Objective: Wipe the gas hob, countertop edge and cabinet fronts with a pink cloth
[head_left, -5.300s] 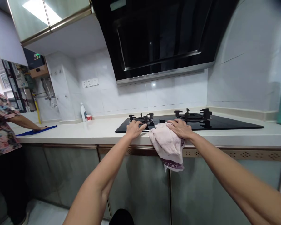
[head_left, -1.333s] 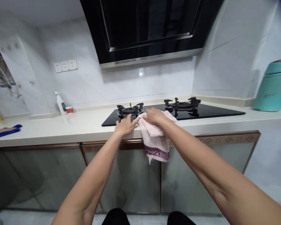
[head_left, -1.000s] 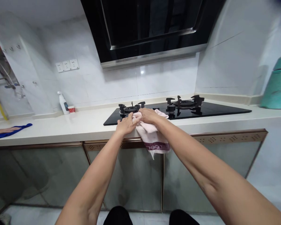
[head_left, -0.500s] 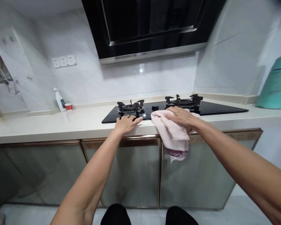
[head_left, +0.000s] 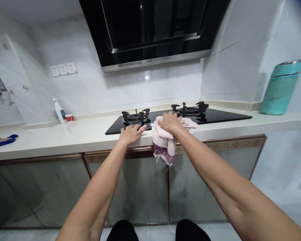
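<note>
My right hand (head_left: 170, 122) presses a pale pink towel (head_left: 163, 142) onto the front of the black gas stove (head_left: 223, 114). The towel's purple-banded end hangs over the counter edge, and part of it bunches out to the right of the hand. My left hand (head_left: 130, 134) lies with fingers spread at the stove's front left edge, holding nothing. Just behind it stands the left burner (head_left: 135, 116). The right burner (head_left: 189, 109) is beyond my right hand. Whatever part of the towel lies under my right palm is hidden.
On the white counter (head_left: 85, 134) stand a white spray bottle (head_left: 60, 110) and a red-and-white cup (head_left: 69, 117). A blue-edged cloth (head_left: 3, 140) lies far left. At the right is a teal container (head_left: 279, 92). A black range hood (head_left: 153, 30) overhangs the stove.
My right hand has slid the towel leftward along the stove front, closer to my left hand. My left hand stays at the stove edge. The view has shifted, showing more of the blue cloth.
</note>
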A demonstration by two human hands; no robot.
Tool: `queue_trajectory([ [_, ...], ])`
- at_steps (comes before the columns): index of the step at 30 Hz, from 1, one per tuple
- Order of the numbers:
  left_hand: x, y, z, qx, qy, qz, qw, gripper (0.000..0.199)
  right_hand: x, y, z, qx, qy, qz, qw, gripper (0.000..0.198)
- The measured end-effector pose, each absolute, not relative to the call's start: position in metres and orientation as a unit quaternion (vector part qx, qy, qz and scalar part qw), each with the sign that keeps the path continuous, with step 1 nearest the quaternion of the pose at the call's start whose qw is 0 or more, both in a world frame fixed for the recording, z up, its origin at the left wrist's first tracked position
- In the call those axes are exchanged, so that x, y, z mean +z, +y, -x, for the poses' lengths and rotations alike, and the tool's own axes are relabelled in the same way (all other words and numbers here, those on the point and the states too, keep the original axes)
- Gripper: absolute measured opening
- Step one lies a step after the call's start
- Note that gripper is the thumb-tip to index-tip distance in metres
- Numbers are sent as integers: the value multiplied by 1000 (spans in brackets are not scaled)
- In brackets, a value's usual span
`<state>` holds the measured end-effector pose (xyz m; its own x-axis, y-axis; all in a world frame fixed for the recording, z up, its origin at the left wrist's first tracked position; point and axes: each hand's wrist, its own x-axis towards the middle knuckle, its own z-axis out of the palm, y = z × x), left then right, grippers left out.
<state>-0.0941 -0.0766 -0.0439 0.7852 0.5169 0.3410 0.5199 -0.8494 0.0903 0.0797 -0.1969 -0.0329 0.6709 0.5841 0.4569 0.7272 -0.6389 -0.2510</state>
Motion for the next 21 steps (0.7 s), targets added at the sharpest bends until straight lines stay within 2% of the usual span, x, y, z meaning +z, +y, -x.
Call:
queue_trajectory([
  [5,-44,-73,96,-167,-260,951,27,65,-39,-210,-45,-163,-482,838,199,42],
  [8,-43,-73,97,-164,-264,950,41,68,-52,-217,-27,-216,-534,792,201,39],
  [12,-40,-73,99,-160,-263,951,40,69,-73,-232,-35,-298,-572,732,218,47],
  [16,-40,-73,98,-156,-263,951,37,62,-92,-262,-79,-345,-543,724,249,55],
  [21,-39,-77,98,-166,-266,949,21,64,-114,-320,-155,-371,-431,776,272,57],
])
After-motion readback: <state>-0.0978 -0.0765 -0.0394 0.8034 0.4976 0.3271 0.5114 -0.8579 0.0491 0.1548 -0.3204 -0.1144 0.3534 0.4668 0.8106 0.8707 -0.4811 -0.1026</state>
